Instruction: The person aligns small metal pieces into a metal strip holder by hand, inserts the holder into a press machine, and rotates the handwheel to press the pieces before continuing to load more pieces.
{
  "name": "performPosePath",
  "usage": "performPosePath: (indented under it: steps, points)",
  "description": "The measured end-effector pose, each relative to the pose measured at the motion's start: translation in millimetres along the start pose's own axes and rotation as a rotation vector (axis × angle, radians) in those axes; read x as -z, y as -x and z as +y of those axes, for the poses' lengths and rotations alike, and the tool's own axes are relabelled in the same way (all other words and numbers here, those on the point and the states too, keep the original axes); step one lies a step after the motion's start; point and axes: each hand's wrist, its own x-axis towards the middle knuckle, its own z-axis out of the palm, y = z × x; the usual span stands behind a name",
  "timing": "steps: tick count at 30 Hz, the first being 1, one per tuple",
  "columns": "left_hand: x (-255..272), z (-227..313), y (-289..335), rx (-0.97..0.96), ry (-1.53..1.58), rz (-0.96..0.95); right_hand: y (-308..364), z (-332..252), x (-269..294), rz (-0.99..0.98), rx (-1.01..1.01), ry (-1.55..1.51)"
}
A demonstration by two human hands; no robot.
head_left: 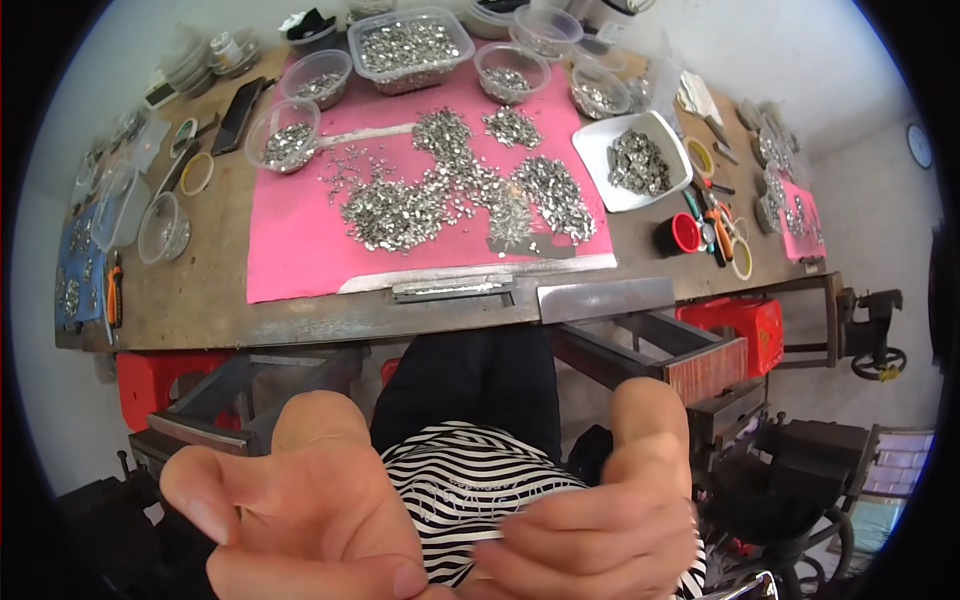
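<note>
My left hand (310,500) is raised close to the camera, palm up. Its thumb stands apart from the loosely bent fingers, and nothing shows in the palm. Opposite it, my right hand (600,510) has its back toward me with the fingers bent inward. Motion smears those fingers, so whether they hold anything is unclear. Both hands are in front of my striped shirt (455,470), away from the bench. Beyond them, heaps of small shiny metal pieces (395,215) lie spread on a pink mat (285,230).
The wooden bench (215,290) bears clear tubs (410,50) of metal pieces, a white tray (595,165), a red cup (680,235), orange-handled pliers (715,225) and a dark phone (240,115). An open drawer (705,370) juts out at right, near red stools (750,325).
</note>
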Motion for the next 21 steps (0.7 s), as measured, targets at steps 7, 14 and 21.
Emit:
performPosePath:
  steps: [7,14,21]
  points:
    - [-15,10,-13,0.078,-1.405,-0.009,2,77,5,-0.370,-0.208,0.385]
    - [3,-21,-17,-0.105,-0.597,0.005,54,341,-26,-0.225,-0.496,0.401]
    - [15,-69,30,0.137,0.113,-0.162,71,380,-47,-0.258,-0.436,0.688]
